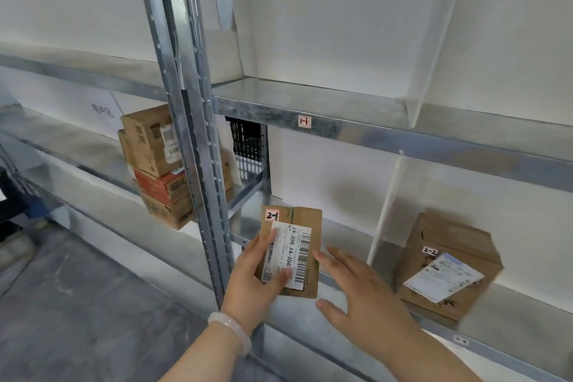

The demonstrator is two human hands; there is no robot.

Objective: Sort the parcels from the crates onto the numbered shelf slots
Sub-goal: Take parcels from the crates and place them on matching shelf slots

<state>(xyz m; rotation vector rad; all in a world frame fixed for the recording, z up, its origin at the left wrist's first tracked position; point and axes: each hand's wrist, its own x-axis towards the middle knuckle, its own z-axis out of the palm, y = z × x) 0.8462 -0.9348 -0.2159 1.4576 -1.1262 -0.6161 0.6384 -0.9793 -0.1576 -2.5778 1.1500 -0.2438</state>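
- The left hand (257,282) was gripping the small parcel (294,245), thumb across the shipping label and fingers curled round the left edge.
- The parcel was held upright at the mouth of the lower shelf (350,232), just right of the steel post (204,164). I could not tell whether its bottom edge touched the shelf.
- The right hand (366,291) was spread flat with nothing in it, fingertips just beside the parcel's right edge.
- The handwritten sticker (272,215) on the parcel read 2-1, and that was the call to match.
- Overhead, the rim tag (304,121) read 1-1, so the bay below it looked like the right home.
- Right of the white divider (384,211) sat a bigger box (446,263) marked 2-2, so that bay was taken by a different number.
- The lower rim tag (461,340) under that box was too blurred to read.
- To do this well, I would keep the parcel left of the divider, slide it back off the front lip and lay it down flat.
- The sticker should finish facing out so the number reads at a glance.
- The free hand could steady the right edge while the left lets go, since a thin parcel stood on end would likely topple.
- The stacked cartons (158,164) on the neighbouring rack were well apart.
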